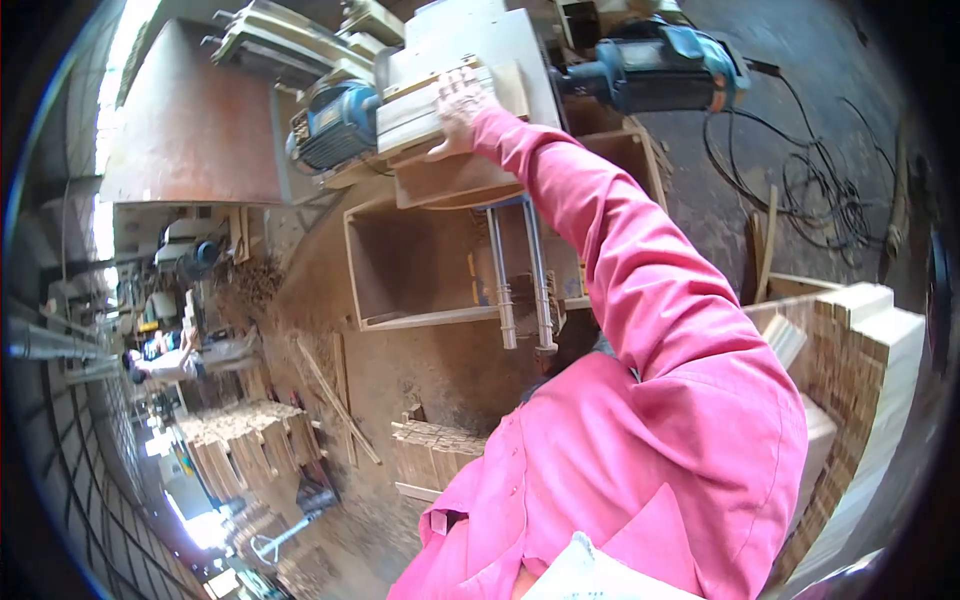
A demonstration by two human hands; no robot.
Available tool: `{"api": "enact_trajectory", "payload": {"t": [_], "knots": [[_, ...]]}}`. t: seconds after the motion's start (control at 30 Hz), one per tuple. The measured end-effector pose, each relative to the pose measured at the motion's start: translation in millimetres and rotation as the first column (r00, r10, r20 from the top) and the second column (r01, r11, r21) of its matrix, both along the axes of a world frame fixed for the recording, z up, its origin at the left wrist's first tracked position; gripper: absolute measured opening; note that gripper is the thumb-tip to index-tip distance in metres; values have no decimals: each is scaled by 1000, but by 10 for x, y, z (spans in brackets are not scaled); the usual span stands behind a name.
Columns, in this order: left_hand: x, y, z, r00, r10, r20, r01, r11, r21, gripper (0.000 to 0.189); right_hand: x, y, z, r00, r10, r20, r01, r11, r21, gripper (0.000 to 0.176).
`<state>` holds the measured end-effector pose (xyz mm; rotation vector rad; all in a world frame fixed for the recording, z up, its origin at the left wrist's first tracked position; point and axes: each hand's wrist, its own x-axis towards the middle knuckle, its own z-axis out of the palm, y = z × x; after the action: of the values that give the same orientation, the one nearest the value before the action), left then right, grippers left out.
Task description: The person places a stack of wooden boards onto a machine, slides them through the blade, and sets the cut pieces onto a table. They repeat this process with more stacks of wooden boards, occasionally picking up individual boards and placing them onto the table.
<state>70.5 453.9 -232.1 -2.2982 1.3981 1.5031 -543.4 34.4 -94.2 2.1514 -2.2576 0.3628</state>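
Note:
My right hand (462,108), at the end of a pink sleeve, rests palm down on pale wooden pieces (408,118) on the machine table. Its fingers are spread, the thumb apart, and they grip nothing. Beyond the fingers lies the light flat machine table (460,45). A blue motor (338,127) sits left of the hand, and another blue motor (660,75) stands to the right. My left hand is out of view.
Below the machine is an open wooden box (420,322) beside two metal rods (520,270). Stacked wood strips (850,400) rise at the right. Cables (830,190) coil on the floor. Wood bundles (250,440) stand at the left, where another person (170,362) is visible farther off.

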Motion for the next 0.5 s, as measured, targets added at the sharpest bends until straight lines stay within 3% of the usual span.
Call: {"api": "enact_trajectory", "payload": {"t": [0.07,0.2,0.23,0.3,0.33,0.4,0.5], "knots": [[113,-92,-133,999,-37,-27,38,999,6,77,164,150,-83,1000,-6,9,7,996,-88,133],[246,-408,-184,992,-80,-94,80,997,-14,77,438,497,-124,999,-6,39,10,995,-101,130],[701,-421,-771,991,-79,-109,77,997,-23,77,468,571,-77,999,23,25,-22,999,-44,128],[1003,-867,-1341,947,45,-317,-32,998,45,73,514,711,35,997,69,-36,-69,998,-13,125],[721,-965,-968,964,-177,-201,168,984,-60,73,542,774,65,994,102,-33,-103,995,-14,126],[512,-1205,-672,965,-162,-204,160,987,-25,74,577,856,125,991,122,-56,-122,993,3,127],[659,-1357,-853,952,-150,-268,137,988,-66,72,753,1014,195,996,82,-42,-79,994,73,123]]}}
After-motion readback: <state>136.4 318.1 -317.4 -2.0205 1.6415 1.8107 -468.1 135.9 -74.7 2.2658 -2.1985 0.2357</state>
